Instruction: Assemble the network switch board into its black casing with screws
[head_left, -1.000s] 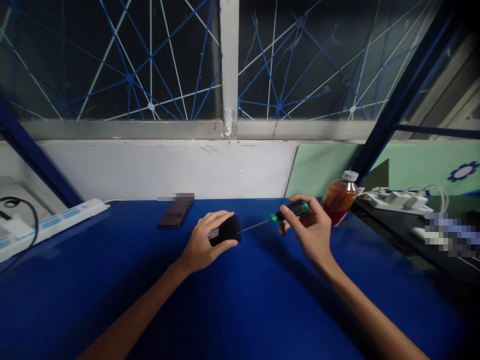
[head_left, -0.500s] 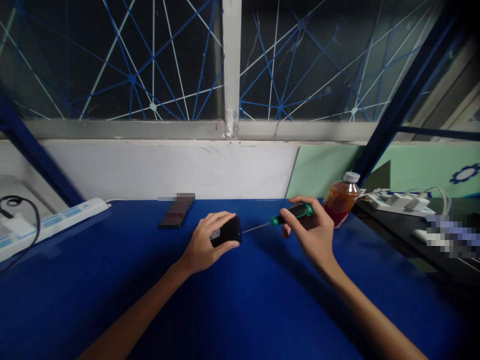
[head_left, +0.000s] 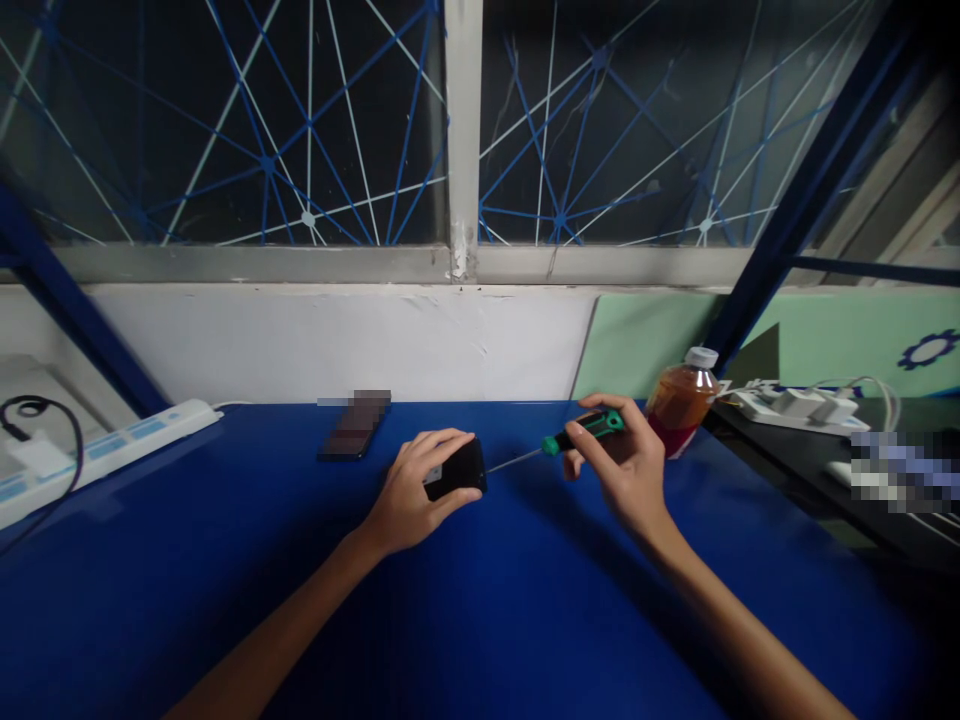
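Note:
My left hand [head_left: 411, 490] grips a small black box-shaped device [head_left: 463, 467] just above or on the blue table [head_left: 480, 610]; its thumb and fingers clasp opposite sides, and the palm hides the device's left end. In my right hand [head_left: 626, 460] is a screwdriver [head_left: 589, 432] with a black and green handle, pinched between thumb and fingers. Its thin metal shaft points left, and the tip meets the right end face of the device. A screw there is too small to make out.
A dark phone [head_left: 352, 428] lies behind my left hand. Close behind my right hand stands a bottle of reddish-brown drink [head_left: 681, 400]. White power strips lie at left [head_left: 112, 455] and right [head_left: 802, 408]. Blue metal posts [head_left: 806, 190] flank the table, with a wall and window behind.
The screwdriver handle has turned a little in my right hand, its green marks now showing differently. The tip stays at the device, which my left hand keeps holding.

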